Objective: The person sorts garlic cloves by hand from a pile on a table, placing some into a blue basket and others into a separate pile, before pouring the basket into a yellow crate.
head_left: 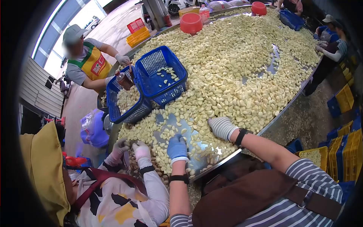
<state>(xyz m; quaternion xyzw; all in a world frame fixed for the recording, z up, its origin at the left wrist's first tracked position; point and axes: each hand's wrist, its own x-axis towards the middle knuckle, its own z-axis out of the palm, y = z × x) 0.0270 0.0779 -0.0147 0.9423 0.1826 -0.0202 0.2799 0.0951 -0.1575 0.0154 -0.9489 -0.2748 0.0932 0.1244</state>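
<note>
Pale peeled garlic cloves (pixel 234 85) cover a broad metal table (pixel 188 130). My left hand (pixel 177 147), in a blue glove, touches cloves near the table's front edge. Its short-looking fingers point away from me and are slightly apart. To its right, my right hand (pixel 223 128), in a white striped glove, lies on the cloves with its fingers stretched leftward. I see nothing gripped in either hand, though the undersides are hidden. Between my hands, a thinly covered patch of shiny metal shows through scattered cloves.
Close at my left, a person in a yellow hat (pixel 45 170) works with gloved hands among cloves. Two blue baskets (pixel 174 92) stand ahead, beside another person in a yellow apron (pixel 99 64). Red tubs (pixel 191 23) sit farther back. Yellow crates (pixel 349 155) are stacked at right.
</note>
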